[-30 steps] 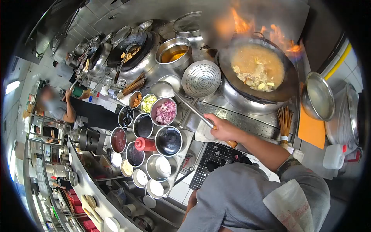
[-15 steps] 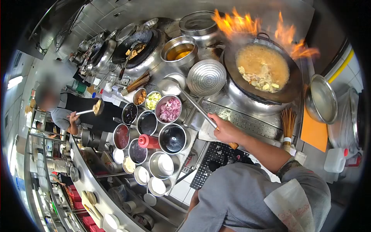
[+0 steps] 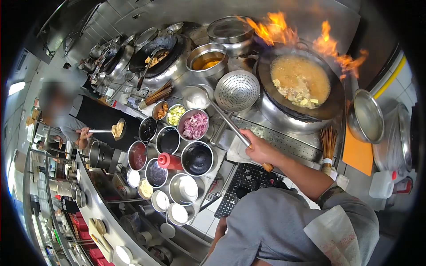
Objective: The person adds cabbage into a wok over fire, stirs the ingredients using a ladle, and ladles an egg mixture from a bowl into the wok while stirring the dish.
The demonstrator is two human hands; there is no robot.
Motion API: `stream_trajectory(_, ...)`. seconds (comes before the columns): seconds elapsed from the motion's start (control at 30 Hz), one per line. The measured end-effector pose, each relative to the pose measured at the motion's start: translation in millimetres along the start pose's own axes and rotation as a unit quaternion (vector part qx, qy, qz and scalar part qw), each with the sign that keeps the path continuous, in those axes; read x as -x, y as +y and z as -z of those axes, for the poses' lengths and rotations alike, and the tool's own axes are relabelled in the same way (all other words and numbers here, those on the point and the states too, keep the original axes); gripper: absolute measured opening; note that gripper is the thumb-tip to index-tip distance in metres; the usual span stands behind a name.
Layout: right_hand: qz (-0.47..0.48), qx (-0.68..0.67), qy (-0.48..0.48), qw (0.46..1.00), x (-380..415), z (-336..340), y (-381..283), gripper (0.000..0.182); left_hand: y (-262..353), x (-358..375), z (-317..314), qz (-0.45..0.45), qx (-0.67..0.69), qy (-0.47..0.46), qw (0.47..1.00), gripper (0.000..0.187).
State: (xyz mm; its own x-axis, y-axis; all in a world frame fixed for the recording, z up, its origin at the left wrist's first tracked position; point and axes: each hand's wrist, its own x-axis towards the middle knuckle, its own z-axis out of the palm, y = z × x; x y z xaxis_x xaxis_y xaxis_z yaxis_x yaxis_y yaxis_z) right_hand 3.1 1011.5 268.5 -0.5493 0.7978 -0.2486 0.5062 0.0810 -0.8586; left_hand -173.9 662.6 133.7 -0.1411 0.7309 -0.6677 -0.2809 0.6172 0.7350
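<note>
My right hand is wrapped round the wooden-ended handle of a long metal ladle. The ladle's head is at a metal bowl of white contents, and its exact edge against that bowl is hard to make out. To the right of it lies a perforated strainer. Beyond the hand, a big wok holds bubbling brownish liquid with pale pieces, and flames rise behind it. Of my left arm only a bit of skin shows beside my grey shirt; its fingers are hidden.
Metal pots stand at left, with chopped purple onion, green pieces and dark sauces. A red squeeze bottle lies among them. A pot of oil and bamboo brush flank the wok. A co-worker holds another ladle.
The ladle's head has shifted slightly at the bowl of white contents, while my right hand stays almost in place. Flames have changed shape. The co-worker's ladle has moved a little right and down.
</note>
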Motion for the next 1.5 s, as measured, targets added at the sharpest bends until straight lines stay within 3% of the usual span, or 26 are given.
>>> stream_trajectory(0.1, -0.036, -0.026, -0.053, 0.998, -3, 8, -4, 0.066, -1, -1, 4, 0.0, -0.004, -0.001, 1.0, 0.039)
stream_trajectory(0.2, -0.01, -0.026, -0.013, 1.0, 0, -1, -1, 0.066, -2, -2, 5, -0.001, -0.003, -0.001, 1.0, 0.038)
stream_trajectory(0.4, -0.084, -0.113, -0.058, 0.988, -1, 8, -15, 0.065, -9, 0, 9, -0.001, -0.007, 0.004, 1.0, 0.038)
stream_trajectory(0.53, -0.037, -0.036, -0.025, 0.998, -6, -7, 0, 0.066, -12, -2, 9, 0.003, -0.005, 0.007, 1.0, 0.038)
stream_trajectory(0.63, -0.099, -0.095, -0.072, 0.988, 3, 11, -23, 0.067, -10, -5, 12, 0.005, -0.014, 0.007, 1.0, 0.037)
stream_trajectory(0.77, -0.041, -0.032, -0.022, 0.998, 1, -2, -14, 0.066, -13, -7, 12, 0.01, -0.019, 0.006, 1.0, 0.037)
stream_trajectory(0.87, -0.092, -0.096, -0.068, 0.989, 2, 9, -20, 0.065, -12, -10, 13, 0.013, -0.026, 0.002, 1.0, 0.037)
stream_trajectory(0.97, -0.034, -0.067, -0.034, 0.997, 0, 2, -9, 0.065, -14, -10, 12, 0.014, -0.025, 0.003, 1.0, 0.036)
stream_trajectory(1.17, -0.068, -0.13, -0.057, 0.987, -1, 5, -10, 0.067, -17, -9, 14, 0.014, -0.027, 0.01, 1.0, 0.036)
stream_trajectory(1.27, -0.035, -0.063, -0.033, 0.997, -3, -5, -5, 0.067, -19, -9, 11, 0.015, -0.023, 0.011, 1.0, 0.036)
stream_trajectory(1.37, -0.083, -0.117, -0.075, 0.987, -1, 6, -16, 0.068, -17, -9, 13, 0.015, -0.026, 0.009, 1.0, 0.035)
stream_trajectory(1.5, -0.05, -0.04, -0.023, 0.998, 3, -2, -17, 0.067, -20, -9, 13, 0.013, -0.026, 0.01, 1.0, 0.035)
